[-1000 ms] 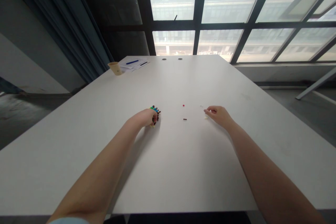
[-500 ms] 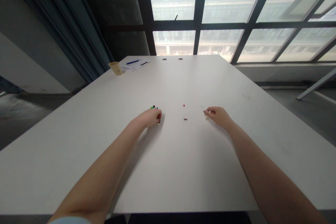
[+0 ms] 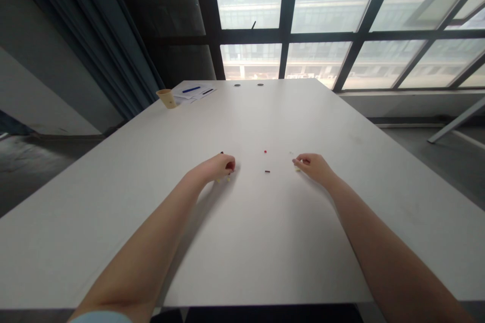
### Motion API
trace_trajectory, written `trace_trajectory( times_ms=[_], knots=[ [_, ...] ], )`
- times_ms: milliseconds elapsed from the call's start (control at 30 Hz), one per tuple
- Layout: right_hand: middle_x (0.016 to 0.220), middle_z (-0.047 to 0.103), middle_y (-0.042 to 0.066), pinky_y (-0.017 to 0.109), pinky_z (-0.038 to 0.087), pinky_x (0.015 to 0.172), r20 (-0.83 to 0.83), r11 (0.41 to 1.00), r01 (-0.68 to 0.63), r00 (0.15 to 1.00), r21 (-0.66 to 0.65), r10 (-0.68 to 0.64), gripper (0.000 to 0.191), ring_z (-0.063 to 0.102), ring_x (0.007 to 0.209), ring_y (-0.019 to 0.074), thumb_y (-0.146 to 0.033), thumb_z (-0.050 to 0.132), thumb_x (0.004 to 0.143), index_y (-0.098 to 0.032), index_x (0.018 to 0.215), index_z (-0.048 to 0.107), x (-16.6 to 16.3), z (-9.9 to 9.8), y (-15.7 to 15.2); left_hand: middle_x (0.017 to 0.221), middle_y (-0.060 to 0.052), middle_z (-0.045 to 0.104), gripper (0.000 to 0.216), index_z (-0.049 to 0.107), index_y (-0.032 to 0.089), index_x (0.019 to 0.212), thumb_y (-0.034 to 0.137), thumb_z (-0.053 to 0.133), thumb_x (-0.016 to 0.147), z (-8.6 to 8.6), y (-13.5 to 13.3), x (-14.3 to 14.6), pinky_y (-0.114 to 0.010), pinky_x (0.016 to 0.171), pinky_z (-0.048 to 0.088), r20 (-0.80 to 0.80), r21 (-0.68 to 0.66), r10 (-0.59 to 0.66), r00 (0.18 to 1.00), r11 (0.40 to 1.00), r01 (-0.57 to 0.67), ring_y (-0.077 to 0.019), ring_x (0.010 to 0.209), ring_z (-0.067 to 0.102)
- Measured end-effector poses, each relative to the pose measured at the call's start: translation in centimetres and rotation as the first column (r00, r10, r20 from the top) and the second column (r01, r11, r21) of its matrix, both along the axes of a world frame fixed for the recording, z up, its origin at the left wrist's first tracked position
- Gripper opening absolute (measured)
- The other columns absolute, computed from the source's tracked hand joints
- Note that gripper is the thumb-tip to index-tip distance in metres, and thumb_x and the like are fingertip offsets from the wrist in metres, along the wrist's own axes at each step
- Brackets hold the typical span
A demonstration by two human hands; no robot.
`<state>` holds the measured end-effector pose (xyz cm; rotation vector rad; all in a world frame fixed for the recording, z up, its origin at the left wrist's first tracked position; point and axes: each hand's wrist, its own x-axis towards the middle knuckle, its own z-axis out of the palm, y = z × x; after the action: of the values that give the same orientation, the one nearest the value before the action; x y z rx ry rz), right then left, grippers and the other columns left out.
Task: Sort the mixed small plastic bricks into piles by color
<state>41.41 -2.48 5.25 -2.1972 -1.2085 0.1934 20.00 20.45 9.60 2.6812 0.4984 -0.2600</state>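
The near edge of the white table (image 3: 265,262) runs across the bottom of the view, and both bare forearms are stretched over it toward 12 o'clock. No writing or brand can be read anywhere; the marks on the far papers are too small to make out.

The left hand (image 3: 214,168) is laid on the tabletop with the fingers curled shut over a cluster of small coloured pieces (image 3: 227,171); only a dark tip at 12 o'clock of the knuckles and pale bits under the fingertips are seen. A second ago more of the cluster, with green and blue tops, was showing above the fist; it is now almost wholly covered, and the hand has been shifted slightly toward 3 o'clock.

The right hand (image 3: 314,165) is held with thumb and forefinger pinched narrowly on a tiny pale piece (image 3: 296,168) resting against the table; its place has barely changed.

Between the hands lie a dark piece (image 3: 267,171) and, just beyond it, a red piece (image 3: 265,152), both unmoved. A faint clear bit (image 3: 291,153) lies at 11 o'clock of the right hand.

Wide bare tabletop lies on all sides of the hands, with the side edges well apart from them. At the far left corner stand a paper cup (image 3: 166,98) and papers (image 3: 193,92) with a blue pen (image 3: 190,89); beyond are a curtain (image 3: 113,50) and windows (image 3: 326,10).
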Motion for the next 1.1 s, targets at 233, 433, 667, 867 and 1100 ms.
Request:
trace_trajectory(
  times_ms=[233,433,667,867,1100],
  knots=[
    [0.049,0.042,-0.002,0.023,0.026,0.051,-0.015,1.000,-0.007,1.000,-0.003,0.007,0.035,0.036,0.049,0.0098,-0.045,0.044,0.075,-0.017,0.059,0.058,-0.6,0.2,0.2,0.083,-0.002,0.065,0.010,0.056,0.018,0.077,0.025,0.051,0.073,2.1,-2.5,0.0,-0.022,0.061,0.043,0.302,-0.281,-0.030,0.953,0.952,0.119,-0.0112,0.068,0.056],
    [0.050,0.042,-0.002,0.023,0.026,0.051,0.013,0.999,-0.042,0.999,-0.002,0.042,0.034,0.036,0.050,0.0098,-0.043,0.044,0.075,-0.017,0.059,0.058,-1.3,0.3,0.4,0.079,-0.001,0.064,0.010,0.056,0.017,0.080,0.026,0.057,0.075,4.1,-5.5,-0.2,-0.021,0.063,0.044,0.494,-0.195,-0.079,0.866,0.960,0.199,-0.0094,0.068,0.055],
    [0.051,0.045,-0.002,0.023,0.027,0.051,0.013,0.997,-0.070,0.997,0.023,0.070,0.030,0.038,0.051,0.0096,-0.039,0.046,0.077,-0.017,0.060,0.059,-1.8,0.5,0.7,0.080,0.001,0.063,0.011,0.051,0.020,0.086,0.024,0.057,0.078,5.1,-7.5,-0.6,-0.023,0.066,0.045,0.579,0.034,-0.197,0.791,0.975,0.218,-0.0100,0.071,0.057],
    [0.057,0.051,-0.001,0.023,0.031,0.055,0.060,0.979,-0.143,0.989,0.144,0.136,0.022,0.041,0.054,0.0096,-0.031,0.049,0.078,-0.017,0.067,0.063,-2.6,1.3,1.0,0.083,-0.001,0.061,0.012,0.047,0.020,0.093,0.018,0.051,0.082,5.2,-8.3,-0.7,-0.026,0.072,0.044,0.539,0.239,-0.325,0.777,0.944,0.229,-0.0128,0.079,0.057],
    [0.061,0.049,-0.002,0.024,0.037,0.060,0.102,0.847,-0.315,0.948,0.428,0.301,0.017,0.043,0.058,0.0103,-0.030,0.060,0.075,-0.019,0.087,0.065,-7.1,3.0,1.4,0.084,-0.001,0.061,0.010,0.047,0.021,0.090,0.017,0.050,0.081,5.0,-8.5,-0.3,-0.028,0.075,0.043,0.436,0.172,-0.244,0.866,0.967,0.186,-0.0154,0.081,0.057]
  ],
)
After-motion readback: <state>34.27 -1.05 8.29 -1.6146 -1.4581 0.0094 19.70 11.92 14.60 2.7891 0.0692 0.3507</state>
